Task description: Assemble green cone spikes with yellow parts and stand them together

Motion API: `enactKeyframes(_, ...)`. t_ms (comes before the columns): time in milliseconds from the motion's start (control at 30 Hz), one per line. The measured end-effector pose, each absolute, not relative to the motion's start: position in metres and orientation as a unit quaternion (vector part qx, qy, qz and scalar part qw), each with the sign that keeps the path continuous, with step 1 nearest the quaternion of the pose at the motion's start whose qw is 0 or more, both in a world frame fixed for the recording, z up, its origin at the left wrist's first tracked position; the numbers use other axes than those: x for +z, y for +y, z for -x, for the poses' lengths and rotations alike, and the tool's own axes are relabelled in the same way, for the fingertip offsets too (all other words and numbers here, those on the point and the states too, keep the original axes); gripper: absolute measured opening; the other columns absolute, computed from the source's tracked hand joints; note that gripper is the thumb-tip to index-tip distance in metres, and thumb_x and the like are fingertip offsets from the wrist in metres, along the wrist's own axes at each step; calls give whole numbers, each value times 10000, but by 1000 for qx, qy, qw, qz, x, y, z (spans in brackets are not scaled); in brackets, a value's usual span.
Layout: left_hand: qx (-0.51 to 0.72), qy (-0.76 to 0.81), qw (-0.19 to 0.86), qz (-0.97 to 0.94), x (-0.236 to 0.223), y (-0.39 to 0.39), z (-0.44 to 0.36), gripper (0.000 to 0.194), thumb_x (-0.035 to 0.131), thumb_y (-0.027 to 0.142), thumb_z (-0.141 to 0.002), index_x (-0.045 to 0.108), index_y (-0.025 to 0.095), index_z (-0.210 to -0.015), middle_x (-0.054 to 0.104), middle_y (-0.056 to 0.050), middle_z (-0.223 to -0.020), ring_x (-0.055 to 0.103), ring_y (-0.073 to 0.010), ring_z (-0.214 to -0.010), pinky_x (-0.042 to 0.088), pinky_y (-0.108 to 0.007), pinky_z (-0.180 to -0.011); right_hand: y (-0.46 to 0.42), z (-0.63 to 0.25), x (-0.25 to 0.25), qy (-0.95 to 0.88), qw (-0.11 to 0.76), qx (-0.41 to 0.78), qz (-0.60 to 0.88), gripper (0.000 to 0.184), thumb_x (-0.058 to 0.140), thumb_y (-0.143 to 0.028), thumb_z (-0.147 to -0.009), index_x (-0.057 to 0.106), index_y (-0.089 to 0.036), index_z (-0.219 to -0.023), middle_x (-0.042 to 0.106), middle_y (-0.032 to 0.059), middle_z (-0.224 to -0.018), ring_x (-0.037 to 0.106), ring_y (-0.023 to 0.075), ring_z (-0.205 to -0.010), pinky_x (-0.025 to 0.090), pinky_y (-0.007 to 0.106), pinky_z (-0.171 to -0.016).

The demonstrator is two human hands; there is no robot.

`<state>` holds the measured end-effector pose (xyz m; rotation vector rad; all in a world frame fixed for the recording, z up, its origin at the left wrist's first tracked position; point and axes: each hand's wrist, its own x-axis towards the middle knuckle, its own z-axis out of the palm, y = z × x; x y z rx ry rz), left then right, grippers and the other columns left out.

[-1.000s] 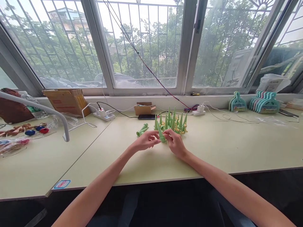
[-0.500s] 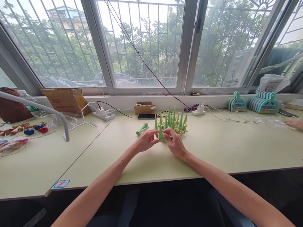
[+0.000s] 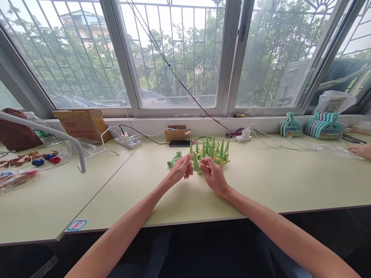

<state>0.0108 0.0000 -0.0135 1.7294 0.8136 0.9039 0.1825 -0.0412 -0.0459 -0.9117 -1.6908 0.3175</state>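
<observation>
A green cone-shaped watering spike stands with its tip up between my two hands, close above the table. My right hand is closed at its right side, thumb and forefinger pinching near its side fitting. On the other side, my left hand has its fingers drawn together beside the spike; whatever they may hold is hidden. Right behind my hands stand several more upright green spikes with small yellow fittings. Some green tube-shaped pieces lie beyond my left hand.
Behind the spikes are a black phone, a small cardboard box and power strips with cables. A white metal arm reaches in at left. Teal hanger-like items stand at right, near another person's hand.
My left hand has pulled slightly back from the spike and turned, its fingers coming together. The spike leans a little more to the left; my right hand stays almost in place.
</observation>
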Motion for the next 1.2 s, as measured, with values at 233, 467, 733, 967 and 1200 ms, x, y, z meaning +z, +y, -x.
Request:
enactKeyframes(233,287,281,597,-694,-6,-8,-9,534,431,677,-897,534,153,-911,526,14,-533,435,-86,-417,313,-202,-403,-39,-182,-51,-732,553,137,374,157,416,-353,-996,494,-221,-1027,675,35,-856,622,136,-658,490,255,-664)
enactKeyframes(467,283,266,614,-687,-4,-8,-5,447,509,604,-902,512,158,-874,475,22,-619,422,-75,-482,302,-206,-434,-37,-183,-53,-735,547,142,375,168,415,-357,-997,498,-216,-1034,676,27,-851,610,130,-646,479,250,-669)
enactKeyframes(733,273,252,602,-707,-1,-10,-2,441,562,563,-891,569,137,-1001,423,35,-611,406,-92,-532,287,-218,-465,-36,-185,-55,-743,535,147,373,152,408,-333,-996,498,-219,-1039,659,24,-853,585,126,-625,464,247,-640)
enactKeyframes(967,284,266,547,-741,0,-9,-1,452,662,517,-833,569,162,-1097,381,71,-575,360,-80,-515,297,-219,-466,-36,-185,-54,-742,534,148,376,146,421,-328,-984,508,-218,-1024,640,12,-806,557,122,-565,460,243,-608)
enactKeyframes(1200,307,285,487,-767,-3,-7,-2,483,719,502,-775,577,174,-1100,404,56,-674,390,-61,-530,302,-190,-446,-36,-186,-54,-739,539,151,374,129,434,-314,-978,504,-216,-1024,667,33,-855,636,149,-660,479,253,-650)
